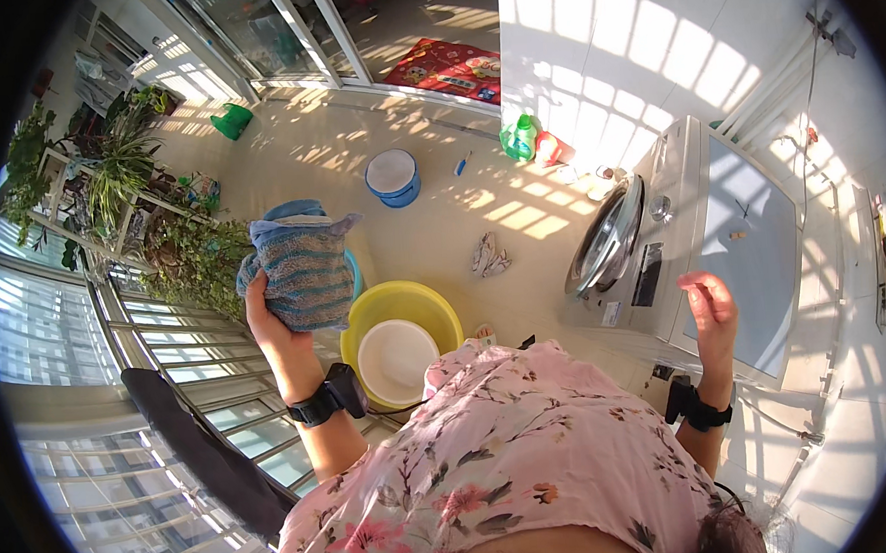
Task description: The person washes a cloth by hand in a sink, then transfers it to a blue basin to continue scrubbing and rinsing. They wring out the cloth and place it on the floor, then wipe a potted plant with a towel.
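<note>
My left hand [284, 330] grips a bundle of folded cloths from the side. The bundle's largest visible piece is a grey-and-blue striped terry towel [304, 272], with light blue and pale purple fabric at its top. My right hand [713, 306] is raised over the front edge of the washing machine [692, 226], its fingers loosely bent and nothing visible in them. The machine is a front-loader, and its round door [612, 234] stands ajar. Below and right of the towel bundle, a yellow basin [445, 318] holds a smaller white basin [399, 361].
A blue bucket [394, 178], a crumpled cloth [490, 256] and a blue brush [462, 163] are on the tiled floor. Detergent bottles [520, 139] stand by the wall. Potted plants [118, 169] and railings [192, 357] line the left. A red mat [447, 70] lies beyond the sliding door.
</note>
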Motion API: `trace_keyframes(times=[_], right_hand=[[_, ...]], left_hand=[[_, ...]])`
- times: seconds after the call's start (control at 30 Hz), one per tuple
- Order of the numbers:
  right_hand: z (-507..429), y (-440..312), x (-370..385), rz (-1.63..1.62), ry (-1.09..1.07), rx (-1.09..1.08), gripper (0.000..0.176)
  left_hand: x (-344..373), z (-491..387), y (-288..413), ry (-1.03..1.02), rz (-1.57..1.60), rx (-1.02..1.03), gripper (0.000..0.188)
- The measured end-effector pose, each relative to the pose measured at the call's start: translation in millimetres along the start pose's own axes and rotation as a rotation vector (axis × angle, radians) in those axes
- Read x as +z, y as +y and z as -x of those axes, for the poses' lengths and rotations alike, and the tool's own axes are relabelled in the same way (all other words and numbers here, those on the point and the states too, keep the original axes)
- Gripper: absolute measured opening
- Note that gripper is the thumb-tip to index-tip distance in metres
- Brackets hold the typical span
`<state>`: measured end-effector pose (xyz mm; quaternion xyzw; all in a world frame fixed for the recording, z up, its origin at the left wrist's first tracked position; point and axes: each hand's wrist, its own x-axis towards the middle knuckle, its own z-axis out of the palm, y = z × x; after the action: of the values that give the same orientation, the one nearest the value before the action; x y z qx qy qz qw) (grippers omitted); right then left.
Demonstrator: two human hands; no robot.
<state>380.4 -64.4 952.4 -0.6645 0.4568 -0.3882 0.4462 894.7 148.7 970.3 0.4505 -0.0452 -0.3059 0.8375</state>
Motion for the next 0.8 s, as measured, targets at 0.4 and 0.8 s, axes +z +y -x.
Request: trace_keyframes(times=[0.4,0.8], right_hand=[[-202.3,-21.0,103.2,-0.345,0.005,-0.048,0.022],[-484.1,-4.5,428.0,-0.767,-0.403,0.126,0.017]], left_hand=[[-38.7,-90.2,32.0,0.197,0.039,0.174,0.03],[24.7,-278.7,86.0,0.112,-0.557,0.374,0.02]])
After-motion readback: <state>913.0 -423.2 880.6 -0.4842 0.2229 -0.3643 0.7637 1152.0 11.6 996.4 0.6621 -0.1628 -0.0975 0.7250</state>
